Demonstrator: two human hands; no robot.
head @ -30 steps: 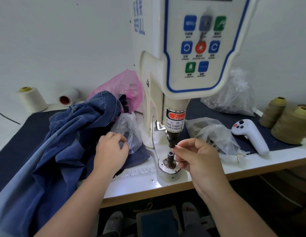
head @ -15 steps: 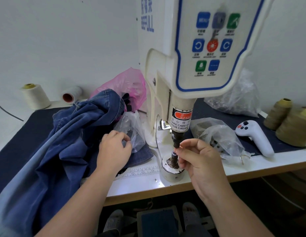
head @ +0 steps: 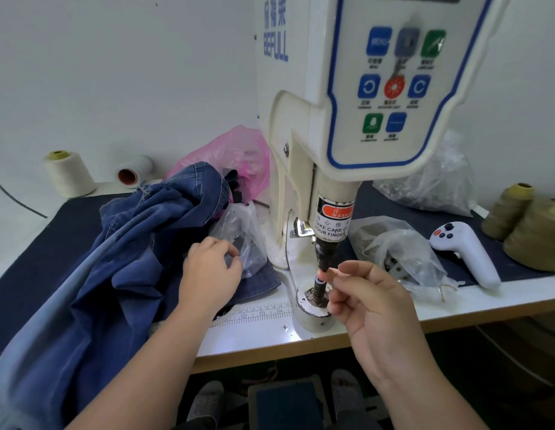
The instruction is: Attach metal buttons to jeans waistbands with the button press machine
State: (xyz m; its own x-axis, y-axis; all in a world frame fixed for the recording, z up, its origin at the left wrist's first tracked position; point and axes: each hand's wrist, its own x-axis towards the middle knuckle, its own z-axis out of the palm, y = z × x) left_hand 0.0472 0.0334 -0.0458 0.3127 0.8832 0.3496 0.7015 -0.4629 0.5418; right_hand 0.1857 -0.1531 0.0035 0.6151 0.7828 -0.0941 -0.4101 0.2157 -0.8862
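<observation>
Reaching: right hand (head: 375, 308), fingers curled, is touching the press post (head: 319, 287) near the counter's (head: 456, 305) front edge; held item unclear.
Gripping: left hand (head: 208, 274) is pinching a clear bag (head: 245, 240) beside the jeans (head: 114, 268).

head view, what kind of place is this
Probably a garment workshop's button-attaching station: a cream button press machine with a blue-edged control panel, a heap of blue denim jeans, and olive-green thread cones on the white worktable.
</observation>
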